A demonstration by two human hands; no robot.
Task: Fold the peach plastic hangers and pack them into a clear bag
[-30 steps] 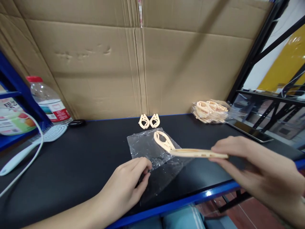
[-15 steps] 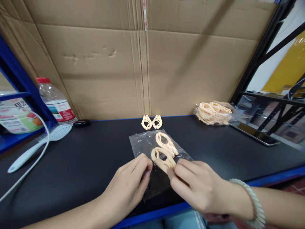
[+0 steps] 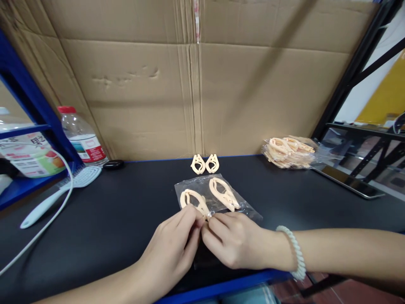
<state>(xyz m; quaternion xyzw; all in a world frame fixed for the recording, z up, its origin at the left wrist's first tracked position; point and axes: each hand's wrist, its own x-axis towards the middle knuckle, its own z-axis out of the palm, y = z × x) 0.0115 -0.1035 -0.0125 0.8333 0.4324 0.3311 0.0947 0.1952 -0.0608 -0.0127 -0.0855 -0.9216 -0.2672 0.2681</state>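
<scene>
A clear plastic bag lies in front of me on the black table. One cream folding hanger rests toward its right side and appears to be inside. A second cream folding hanger slants at the left, its lower end running down between my hands. With fingers closed, my left hand pinches the near edge of the bag. My right hand is closed at the hanger's lower end, fingertips almost touching the left ones. The exact grip is partly hidden by the fingers.
Two cream folded pieces stand side by side behind the bag. A bagged pile of hangers and a dark tablet-like device are at right. At left are a hairbrush, a white cable, a bottle and a small black object.
My right hand has moved left toward my left hand, and the nearer hanger has shifted left with it, apart from the other hanger. My left hand stays nearly in place.
</scene>
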